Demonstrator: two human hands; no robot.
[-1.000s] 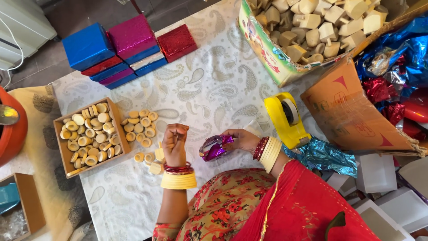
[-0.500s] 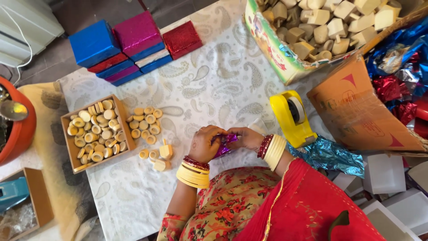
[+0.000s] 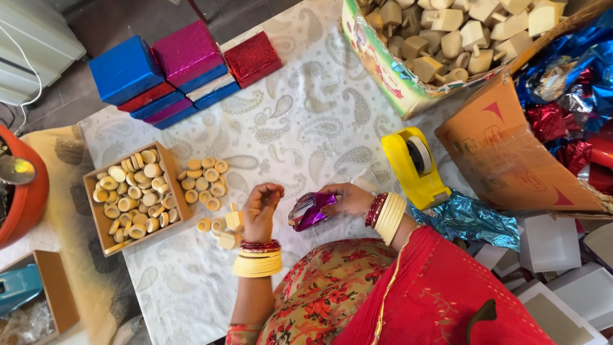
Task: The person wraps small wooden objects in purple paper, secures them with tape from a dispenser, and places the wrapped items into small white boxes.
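Observation:
My right hand (image 3: 350, 199) holds a small piece wrapped in shiny purple foil (image 3: 309, 211) just above my lap. A little to its left, my left hand (image 3: 260, 207) is raised with the fingertips bunched together and nothing visible in them. It is apart from the foil piece. Right beside my left hand, a few loose cream wooden pieces (image 3: 225, 225) lie on the patterned cloth (image 3: 294, 128). Both wrists wear red and yellow bangles.
A cardboard tray of round cream discs (image 3: 131, 198) sits at the left, with more discs (image 3: 204, 184) beside it. A yellow tape dispenser (image 3: 414, 167) stands right of my hands. Glittery coloured boxes (image 3: 172, 67) are stacked at the back, and there is a carton of wooden blocks (image 3: 440, 38), foil sheets (image 3: 469, 220) and white boxes (image 3: 549, 243).
Half a second ago both hands met on the purple foil piece. My left hand has since pulled away to the left, while my right hand keeps the piece.

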